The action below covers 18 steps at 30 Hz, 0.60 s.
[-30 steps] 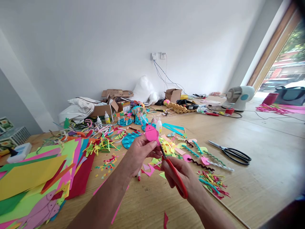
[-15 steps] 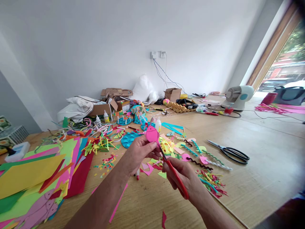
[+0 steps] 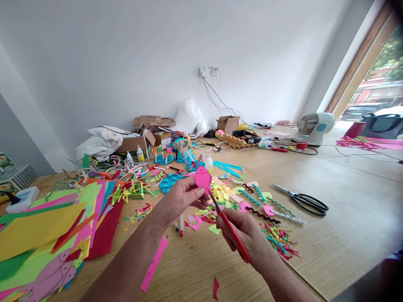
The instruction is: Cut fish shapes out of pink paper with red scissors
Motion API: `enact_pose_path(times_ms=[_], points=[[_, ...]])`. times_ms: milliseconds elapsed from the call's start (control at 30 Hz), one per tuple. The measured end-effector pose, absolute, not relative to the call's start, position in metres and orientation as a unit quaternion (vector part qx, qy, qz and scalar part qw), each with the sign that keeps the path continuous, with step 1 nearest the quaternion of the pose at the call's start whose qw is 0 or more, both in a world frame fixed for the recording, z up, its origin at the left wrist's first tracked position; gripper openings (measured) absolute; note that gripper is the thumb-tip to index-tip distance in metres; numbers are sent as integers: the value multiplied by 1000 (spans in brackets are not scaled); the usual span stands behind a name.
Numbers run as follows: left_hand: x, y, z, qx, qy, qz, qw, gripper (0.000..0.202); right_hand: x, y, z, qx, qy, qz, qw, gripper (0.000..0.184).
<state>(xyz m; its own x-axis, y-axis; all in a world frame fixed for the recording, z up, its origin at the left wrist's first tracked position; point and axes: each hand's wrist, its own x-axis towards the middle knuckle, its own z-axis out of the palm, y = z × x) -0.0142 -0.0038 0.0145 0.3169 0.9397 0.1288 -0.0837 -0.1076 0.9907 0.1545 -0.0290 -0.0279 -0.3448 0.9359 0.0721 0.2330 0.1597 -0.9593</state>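
Observation:
Between the thumb and fingers of my left hand (image 3: 181, 199) is a small pink paper cutout (image 3: 202, 178), rounded, with dark drawn lines and a dot. My right hand (image 3: 241, 233) is closed around red-handled scissors (image 3: 231, 228). Their blades point up and left, with the tips at the lower right edge of the pink paper. Whether the blades are apart I cannot tell. Below my hands lie pink and green paper scraps (image 3: 195, 222) and a marker (image 3: 181, 225) with a red end. A pink strip (image 3: 155, 264) rests beside my left forearm.
Stacked coloured paper (image 3: 37, 228) spreads at the left. Black-handled scissors (image 3: 304, 201) and twisted pipe cleaners (image 3: 262, 214) lie to the right. Glue bottles (image 3: 140, 153), blue craft pieces (image 3: 170, 182) and cardboard boxes (image 3: 228, 124) stand farther back. A white fan (image 3: 315, 128) is at the back right.
My left hand has shifted slightly left, and the pink cutout has turned a little. More of the pink strip and the markers below shows. The scissors stay at the cutout's edge.

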Motion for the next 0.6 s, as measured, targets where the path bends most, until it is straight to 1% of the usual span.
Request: enact_pose_path(times_ms=[167,600], points=[[-14,-4,14,591,352,457,564,11,153,-32,-23,-420,-656,509,367,34],[-11,-5,15,583,354,443,581,10,155,-33,-25,-414,-650,521,368,36]])
